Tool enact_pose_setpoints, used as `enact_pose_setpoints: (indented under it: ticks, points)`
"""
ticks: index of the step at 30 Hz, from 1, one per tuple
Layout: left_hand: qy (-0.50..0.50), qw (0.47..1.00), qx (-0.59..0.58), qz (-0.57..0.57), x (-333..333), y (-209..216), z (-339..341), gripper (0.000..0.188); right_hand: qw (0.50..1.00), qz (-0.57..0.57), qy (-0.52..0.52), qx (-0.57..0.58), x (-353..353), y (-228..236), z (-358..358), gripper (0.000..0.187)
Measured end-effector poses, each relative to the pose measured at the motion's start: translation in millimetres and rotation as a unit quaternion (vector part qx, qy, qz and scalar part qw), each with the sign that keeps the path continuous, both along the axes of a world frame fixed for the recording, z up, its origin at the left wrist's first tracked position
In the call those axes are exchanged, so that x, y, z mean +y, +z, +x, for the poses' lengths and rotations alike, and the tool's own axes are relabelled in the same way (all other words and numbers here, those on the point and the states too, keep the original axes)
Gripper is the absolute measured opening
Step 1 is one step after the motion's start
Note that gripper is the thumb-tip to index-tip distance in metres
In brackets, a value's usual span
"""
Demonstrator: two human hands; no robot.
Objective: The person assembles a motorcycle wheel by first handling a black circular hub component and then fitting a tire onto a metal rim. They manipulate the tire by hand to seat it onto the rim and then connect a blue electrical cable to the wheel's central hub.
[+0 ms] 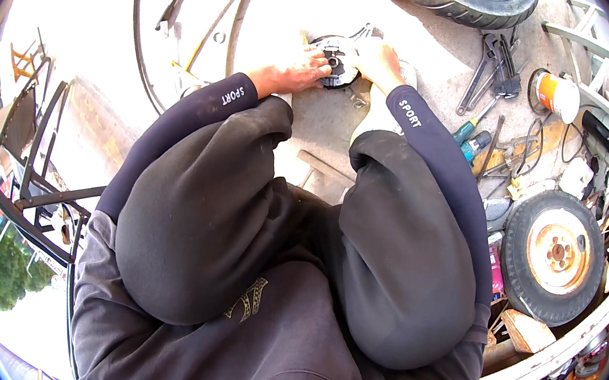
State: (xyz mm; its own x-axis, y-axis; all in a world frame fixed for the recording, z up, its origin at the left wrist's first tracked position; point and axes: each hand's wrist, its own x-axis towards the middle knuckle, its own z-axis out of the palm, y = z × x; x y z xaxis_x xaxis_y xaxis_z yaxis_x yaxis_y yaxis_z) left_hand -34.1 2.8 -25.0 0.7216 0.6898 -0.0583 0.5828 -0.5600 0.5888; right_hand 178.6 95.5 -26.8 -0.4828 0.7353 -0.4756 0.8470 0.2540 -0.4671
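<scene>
1. One round metal part (pixel 335 62) is touched by the left grip (pixel 298 71), its fingers extended.
2. It is seen just left of the curled right grip (pixel 377 60), whose hold cannot be told.

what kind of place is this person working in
Probably a vehicle repair spot or small workshop: there's a loose tire at the top, a wheel with a rusty rim at right, and a screwdriver between them.

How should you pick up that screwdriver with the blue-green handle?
Probably by its chunky blue-green handle, reaching from the person's side with the right hand: the handle points back toward the person, while the thin shaft points away.
</scene>
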Motion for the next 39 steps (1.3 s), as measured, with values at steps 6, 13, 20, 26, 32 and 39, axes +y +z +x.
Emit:
enact_pose_setpoints:
  ticks: [6, 13, 20, 26, 32, 39]
  points:
    - [0.024, 0.998, 0.037, 0.036, -1.4, 36.5, 4.1, 0.033, 0.994, -0.022, -0.087, 0.055, -18.9, 4.8, -9.9, 0.035]
    - [0.017, 0.99, 0.106, 0.091, 1.4, 38.4, 29.6, 0.022, 0.997, -0.021, -0.05, 0.061, -18.9, 29.7, 8.5, 0.035]
    - [0.02, 0.984, 0.17, 0.054, 3.9, 40.4, 31.4, 0.041, 0.964, 0.046, -0.208, 0.161, 2.5, 51.9, 46.8, 0.029]
    - [0.256, 0.943, 0.212, 0.012, 24.2, 24.8, 16.5, 0.036, 0.925, 0.204, -0.286, -0.146, 46.4, 23.8, 165.1, 0.036]
    - [0.355, 0.927, 0.085, -0.089, 31.9, 47.1, 9.1, 0.055, 0.916, 0.166, -0.279, -0.236, 54.3, 21.8, 181.0, 0.034]
    - [0.265, 0.942, 0.206, -0.019, 38.5, 58.0, -20.4, 0.111, 0.912, 0.046, -0.318, -0.256, 57.9, 28.6, 197.7, 0.039]
